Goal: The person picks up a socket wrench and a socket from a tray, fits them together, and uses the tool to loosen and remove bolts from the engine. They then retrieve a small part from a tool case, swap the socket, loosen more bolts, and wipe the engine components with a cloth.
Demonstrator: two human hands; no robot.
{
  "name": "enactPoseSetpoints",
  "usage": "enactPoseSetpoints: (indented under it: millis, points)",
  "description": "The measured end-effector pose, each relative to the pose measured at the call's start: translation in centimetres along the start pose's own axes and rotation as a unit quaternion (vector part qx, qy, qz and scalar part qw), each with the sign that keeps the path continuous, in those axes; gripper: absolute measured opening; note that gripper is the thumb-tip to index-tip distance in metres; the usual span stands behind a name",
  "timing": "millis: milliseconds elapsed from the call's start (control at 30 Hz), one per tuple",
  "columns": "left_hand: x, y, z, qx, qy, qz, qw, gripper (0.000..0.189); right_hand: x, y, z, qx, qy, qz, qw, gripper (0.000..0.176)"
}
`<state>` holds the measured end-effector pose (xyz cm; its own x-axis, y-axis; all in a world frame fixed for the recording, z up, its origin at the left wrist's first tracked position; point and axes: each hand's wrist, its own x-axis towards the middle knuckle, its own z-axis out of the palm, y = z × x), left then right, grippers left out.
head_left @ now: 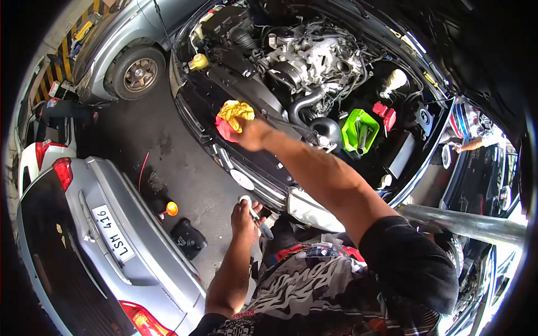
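My right hand reaches out over the front edge of an open engine bay, closed on a yellow and red cloth. The cloth is bunched up and lies over the black front panel in this view. Closer to my body, my left hand is wrapped round a slim tool with a pale round head and a grey lower end. I cannot tell the tool's exact kind. Below my right forearm are the car's badge and headlight.
The engine fills the back of the bay, with a green container and red part at right. A silver car, orange funnel and black jug are left. Another person's arm shows beyond a metal pole.
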<state>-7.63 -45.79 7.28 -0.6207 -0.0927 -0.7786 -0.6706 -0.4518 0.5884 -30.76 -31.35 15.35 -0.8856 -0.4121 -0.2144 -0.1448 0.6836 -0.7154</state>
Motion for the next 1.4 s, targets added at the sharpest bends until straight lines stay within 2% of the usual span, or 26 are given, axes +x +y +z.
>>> enactPoseSetpoints:
  millis: [33, 67, 100, 133, 167, 200, 233, 267, 300, 367, 400, 500, 567, 600, 633, 667, 700, 733, 767, 800, 833, 900, 1000, 1233, 1333, 1400]
  points:
    - [0.3, 0.3, -0.1, -0.034, -0.017, 0.007, 0.999, 0.042, -1.0, 0.5, 1.6, -0.025, -0.056, 0.058, 0.996, 0.06]
    - [0.7, 0.4, -0.2, -0.067, -0.035, 0.012, 0.997, 0.043, -2.0, 3.1, 4.0, -0.011, -0.103, -0.015, 0.995, 0.063]
    - [0.9, 0.4, -0.2, -0.099, -0.053, 0.015, 0.994, 0.044, -5.6, 3.5, 5.0, 0.05, -0.078, -0.027, 0.995, 0.052]
    - [1.0, 1.0, 0.4, -0.128, -0.082, 0.018, 0.988, 0.044, -8.2, 4.2, 5.3, 0.054, -0.181, 0.012, 0.982, 0.046]
    - [2.6, 0.6, 0.1, -0.169, -0.165, 0.016, 0.972, 0.043, -11.2, 4.3, 4.7, 0.123, -0.274, 0.058, 0.952, 0.047]
    - [4.6, 0.2, 0.0, -0.182, -0.197, -0.01, 0.963, 0.044, -13.5, 6.9, 7.1, 0.103, -0.267, 0.02, 0.958, 0.07]
    - [5.8, -0.2, 0.6, -0.191, -0.231, -0.04, 0.953, 0.044, -16.3, 6.7, 7.0, 0.103, -0.253, 0.046, 0.961, 0.068]
    - [3.7, 1.4, 3.7, -0.201, -0.185, -0.062, 0.96, 0.044, -18.3, 8.2, 8.5, 0.103, -0.209, 0.029, 0.972, 0.066]
    - [3.7, 1.5, 5.2, -0.18, -0.22, -0.046, 0.957, 0.042, -20.2, 7.4, 7.6, 0.168, -0.193, 0.107, 0.961, 0.06]
    - [4.4, 1.0, 8.0, -0.179, -0.323, -0.096, 0.924, 0.043, -23.2, 7.2, 6.5, 0.295, -0.121, 0.202, 0.926, 0.049]
    - [4.4, 0.9, 9.5, -0.16, -0.343, -0.127, 0.917, 0.041, -24.3, 9.2, 8.2, 0.173, 0.012, 0.109, 0.979, 0.035]
    - [6.1, 1.5, 11.9, 0.142, -0.384, -0.109, 0.906, 0.045, -28.3, 9.5, 5.9, 0.359, 0.113, 0.173, 0.91, 0.029]
    - [6.2, 3.0, 13.6, 0.357, -0.319, -0.021, 0.878, 0.059, -30.8, 10.5, 4.5, 0.269, 0.13, 0.229, 0.927, 0.027]
    - [7.5, 3.3, 13.8, 0.397, -0.256, 0.032, 0.881, 0.056, -32.0, 11.6, 4.6, 0.263, 0.155, 0.24, 0.921, 0.028]
    - [14.4, 2.5, 11.8, 0.461, -0.251, 0.149, 0.838, 0.057, -33.1, 12.7, 5.0, 0.257, 0.184, 0.251, 0.915, 0.028]
    - [20.7, 2.1, 10.3, 0.525, -0.18, 0.226, 0.8, 0.055, -34.4, 13.0, 4.7, 0.253, 0.21, 0.256, 0.909, 0.03]
    - [20.6, 4.2, 10.2, 0.553, -0.157, 0.197, 0.794, 0.06, -35.7, 13.1, 4.5, 0.248, 0.234, 0.261, 0.903, 0.033]
    - [21.7, 5.0, 9.1, 0.553, -0.112, 0.241, 0.79, 0.067, -36.9, 13.1, 4.3, 0.23, 0.248, 0.275, 0.9, 0.034]
    - [23.2, 6.7, 8.5, 0.687, -0.041, 0.28, 0.669, 0.076, -38.1, 13.1, 4.0, 0.212, 0.259, 0.289, 0.897, 0.035]
    - [25.8, 8.1, 7.7, 0.715, -0.036, 0.222, 0.662, 0.079, -39.2, 13.5, 4.3, 0.19, 0.268, 0.299, 0.896, 0.037]
    - [24.6, 9.3, 7.9, 0.739, 0.008, 0.22, 0.636, 0.077, -40.2, 14.1, 4.4, 0.168, 0.272, 0.309, 0.896, 0.039]
    - [24.9, 11.4, 8.0, 0.748, 0.017, 0.186, 0.637, 0.074, -41.9, 13.4, 4.2, 0.161, 0.278, 0.336, 0.885, 0.043]
    - [25.6, 11.6, 8.7, 0.744, 0.058, 0.247, 0.619, 0.069, -43.4, 12.0, 3.9, 0.169, 0.26, 0.384, 0.87, 0.038]
    - [30.3, 11.7, 8.4, 0.693, 0.014, 0.28, 0.664, 0.047, -43.5, 12.0, 5.2, 0.256, 0.252, 0.438, 0.824, 0.031]
    - [27.7, 11.7, 8.7, 0.686, 0.042, 0.331, 0.647, 0.041, -42.4, 12.0, 4.4, 0.262, 0.24, 0.432, 0.829, 0.031]
    - [25.9, 12.2, 9.4, 0.742, 0.079, 0.274, 0.606, 0.046, -41.4, 13.5, 3.9, 0.27, 0.246, 0.402, 0.84, 0.032]
